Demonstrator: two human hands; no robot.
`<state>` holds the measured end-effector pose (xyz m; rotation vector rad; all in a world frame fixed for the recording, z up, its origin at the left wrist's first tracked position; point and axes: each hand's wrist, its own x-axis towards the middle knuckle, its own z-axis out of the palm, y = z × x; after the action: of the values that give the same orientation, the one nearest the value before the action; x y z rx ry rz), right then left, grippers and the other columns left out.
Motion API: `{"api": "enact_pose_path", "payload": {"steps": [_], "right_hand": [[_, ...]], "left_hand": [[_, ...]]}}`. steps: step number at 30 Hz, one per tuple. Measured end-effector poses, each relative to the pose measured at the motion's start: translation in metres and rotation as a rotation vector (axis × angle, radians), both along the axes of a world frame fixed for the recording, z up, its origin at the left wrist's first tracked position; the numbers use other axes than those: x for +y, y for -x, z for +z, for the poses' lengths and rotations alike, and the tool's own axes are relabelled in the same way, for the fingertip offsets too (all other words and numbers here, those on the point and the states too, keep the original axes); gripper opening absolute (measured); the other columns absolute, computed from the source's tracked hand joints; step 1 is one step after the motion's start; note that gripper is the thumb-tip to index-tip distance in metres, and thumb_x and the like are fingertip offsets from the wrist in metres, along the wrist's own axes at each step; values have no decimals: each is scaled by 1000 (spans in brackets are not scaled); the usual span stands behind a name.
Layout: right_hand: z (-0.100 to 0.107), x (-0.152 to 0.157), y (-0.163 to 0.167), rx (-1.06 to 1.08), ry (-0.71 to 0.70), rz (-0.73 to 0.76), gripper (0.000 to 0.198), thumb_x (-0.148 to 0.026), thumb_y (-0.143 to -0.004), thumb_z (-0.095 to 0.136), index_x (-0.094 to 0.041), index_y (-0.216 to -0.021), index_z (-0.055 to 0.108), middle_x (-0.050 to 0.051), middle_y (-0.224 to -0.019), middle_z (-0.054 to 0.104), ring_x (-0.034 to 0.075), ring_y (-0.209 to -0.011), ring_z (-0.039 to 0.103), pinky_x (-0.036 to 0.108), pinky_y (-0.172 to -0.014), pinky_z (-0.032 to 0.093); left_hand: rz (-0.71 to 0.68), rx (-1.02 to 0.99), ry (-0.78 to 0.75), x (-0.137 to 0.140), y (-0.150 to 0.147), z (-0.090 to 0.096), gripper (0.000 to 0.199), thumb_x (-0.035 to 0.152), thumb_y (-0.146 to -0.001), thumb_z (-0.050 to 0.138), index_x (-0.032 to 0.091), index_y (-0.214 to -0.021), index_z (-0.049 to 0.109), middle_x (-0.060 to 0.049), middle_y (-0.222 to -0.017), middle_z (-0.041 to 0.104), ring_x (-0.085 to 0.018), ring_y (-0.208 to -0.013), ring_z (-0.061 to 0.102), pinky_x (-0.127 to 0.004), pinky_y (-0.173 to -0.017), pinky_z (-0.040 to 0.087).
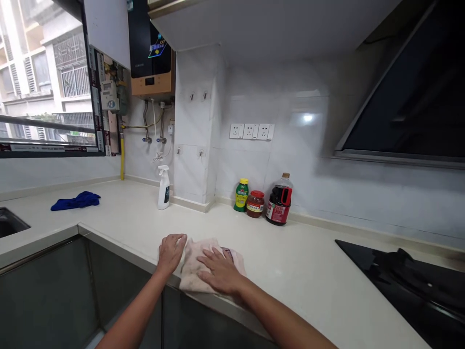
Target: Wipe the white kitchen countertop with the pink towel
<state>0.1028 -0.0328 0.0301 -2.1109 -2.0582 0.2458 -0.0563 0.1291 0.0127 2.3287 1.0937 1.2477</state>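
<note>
A pale pink cloth (194, 278) lies spread on the white countertop (305, 271), one edge reaching the counter's front edge. My right hand (221, 272) presses flat on it, fingers spread. Just left of the cloth is my left hand (171, 252), its fingers loosely extended and slightly bent over the counter, with nothing visible in it. Whether its fingertips touch the cloth's edge I cannot tell. A dark printed patch shows on the cloth beyond my right fingers.
Along the wall stand a white spray bottle (163, 189), a green bottle (240, 196), a red-lidded jar (255, 204) and a large dark sauce bottle (279, 201). A blue cloth (78, 200) lies near the sink (10, 223). The black gas stove (407, 281) is at right, under the range hood (410, 97).
</note>
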Motion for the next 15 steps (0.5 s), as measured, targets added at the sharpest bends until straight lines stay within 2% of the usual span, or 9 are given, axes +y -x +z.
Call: {"api": "enact_pose_path", "payload": {"steps": [2, 4, 9, 12, 14, 15], "right_hand": [[-2, -26, -29, -11, 0, -90, 58, -68, -106, 30, -41, -157, 36, -8, -164, 18, 26, -151, 10, 54, -124, 6], [-4, -58, -67, -36, -1, -267, 57, -63, -107, 26, -39, -158, 37, -7, -164, 18, 27, -151, 11, 58, -123, 6], [-1, -172, -153, -100, 42, -734, 63, -50, -102, 24, -26, -158, 41, 4, -163, 24, 36, -149, 18, 69, -119, 13], [6, -232, -175, -118, 73, -854, 65, -58, -97, 33, -28, -152, 50, 5, -157, 37, 36, -148, 21, 63, -121, 18], [7, -247, -176, -123, 96, -924, 67, -62, -97, 33, -27, -152, 50, 6, -158, 36, 37, -148, 20, 62, -122, 18], [7, -246, -173, -123, 108, -965, 70, -61, -98, 29, -24, -155, 46, 9, -160, 32, 40, -148, 19, 65, -121, 18]], "left_hand": [[4, 30, 24, 0, 0, 2, 45, 49, -100, 40, 22, -109, 75, -9, -116, 73, -30, -115, 60, -44, -100, 46], [-11, 75, 18, -2, 0, 4, 44, 50, -99, 43, 22, -108, 76, -10, -117, 72, -31, -116, 59, -45, -100, 45], [-29, 185, 20, -10, -2, 8, 43, 50, -99, 45, 22, -107, 76, -10, -121, 71, -31, -121, 56, -45, -102, 43], [-30, 240, 0, -13, -4, 9, 42, 49, -100, 45, 23, -107, 76, -9, -120, 71, -30, -122, 56, -44, -103, 43], [-19, 261, -38, -13, -6, 8, 43, 50, -100, 45, 23, -106, 77, -9, -118, 71, -30, -121, 57, -43, -102, 43], [-14, 269, -53, -13, -6, 7, 44, 51, -101, 44, 23, -106, 77, -9, -117, 72, -31, -120, 57, -43, -102, 43]]}}
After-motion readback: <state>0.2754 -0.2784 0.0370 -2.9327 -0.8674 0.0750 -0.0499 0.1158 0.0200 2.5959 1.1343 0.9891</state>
